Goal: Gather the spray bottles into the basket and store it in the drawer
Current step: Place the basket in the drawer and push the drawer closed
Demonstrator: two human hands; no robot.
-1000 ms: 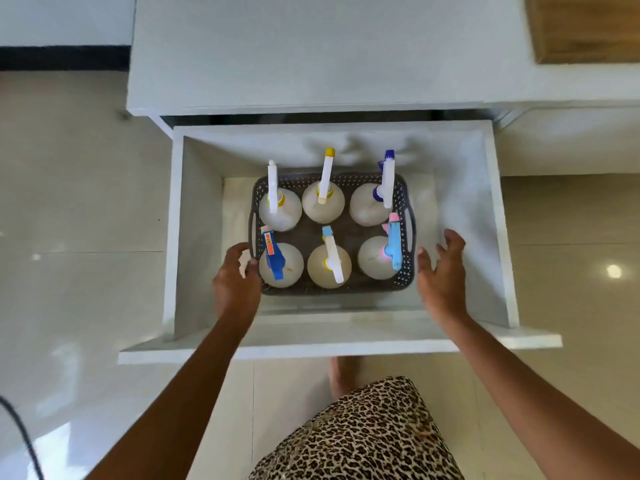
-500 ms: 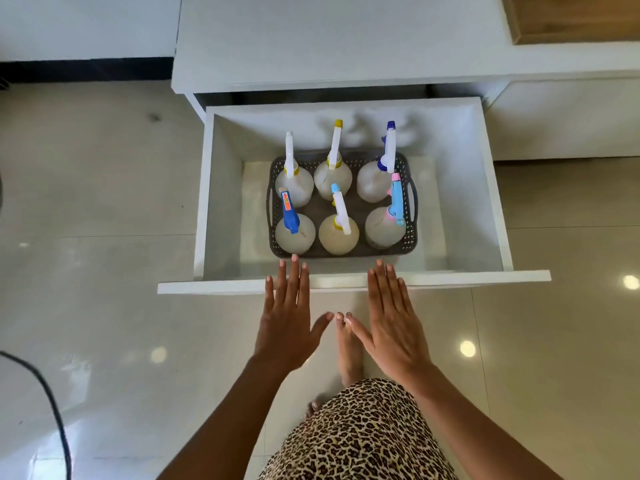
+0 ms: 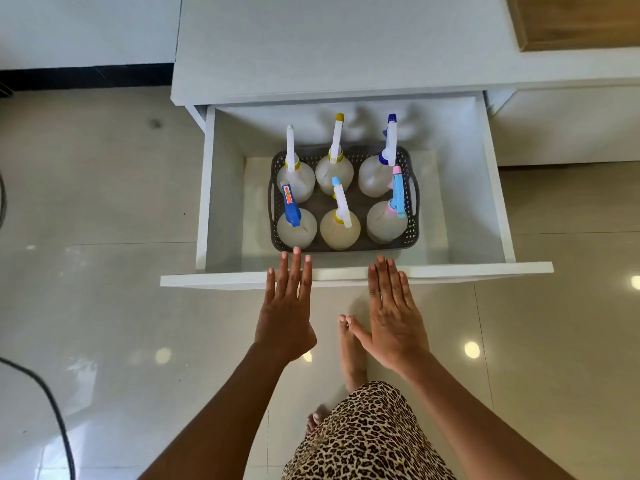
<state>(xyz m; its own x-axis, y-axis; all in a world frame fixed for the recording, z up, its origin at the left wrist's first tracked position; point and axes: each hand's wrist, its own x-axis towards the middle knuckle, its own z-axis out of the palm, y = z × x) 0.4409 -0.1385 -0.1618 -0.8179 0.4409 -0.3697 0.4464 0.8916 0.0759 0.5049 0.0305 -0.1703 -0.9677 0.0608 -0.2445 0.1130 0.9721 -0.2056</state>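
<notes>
The drawer [image 3: 225,202] is white and pulled open. A dark grey perforated basket [image 3: 363,246] with side handles stands on the drawer floor, roughly centred between the side walls. Six translucent spray bottles [image 3: 339,232] stand upright inside it in two rows of three, nozzles pointing toward the rear wall.

Perforated grey plastic basket [image 3: 414,221], matt white drawer [image 3: 491,188], glossy tiled floor [image 3: 104,209]

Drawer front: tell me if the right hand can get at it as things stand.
Probably yes. The right hand is open, fingertips at the top edge of the drawer front, and nothing lies between them; the basket sits farther back inside.
</notes>
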